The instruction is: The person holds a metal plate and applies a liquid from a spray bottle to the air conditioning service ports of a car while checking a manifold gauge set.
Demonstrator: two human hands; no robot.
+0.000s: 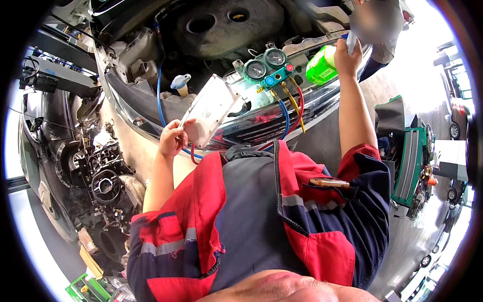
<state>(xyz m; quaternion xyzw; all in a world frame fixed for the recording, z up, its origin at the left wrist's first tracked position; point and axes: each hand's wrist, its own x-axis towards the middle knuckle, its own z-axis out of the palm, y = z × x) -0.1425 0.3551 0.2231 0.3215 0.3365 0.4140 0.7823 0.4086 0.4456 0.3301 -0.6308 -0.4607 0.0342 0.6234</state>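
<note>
My left hand (173, 138) is closed on the lower left edge of a flat, whitish rectangular panel (210, 111) with a smudged surface. The panel stands tilted over the front edge of a car's engine bay. On the right, my raised right hand (348, 58) is closed around a small pale bluish-white object (351, 43). Just left of that hand is a bright green bottle (322, 66) with a pale top; I cannot tell whether the hand touches it. Between my hands, a pressure gauge set (267, 70) with two dials rests on the car's front, its hoses hanging down.
The engine (226, 25) lies open ahead. A blue hose (159, 95) runs down the bay's left side, near a pale blue cap (181, 80). A person (385, 50) is at far right. Dismantled car parts (105, 181) lie left; a green cart (410, 161) stands right.
</note>
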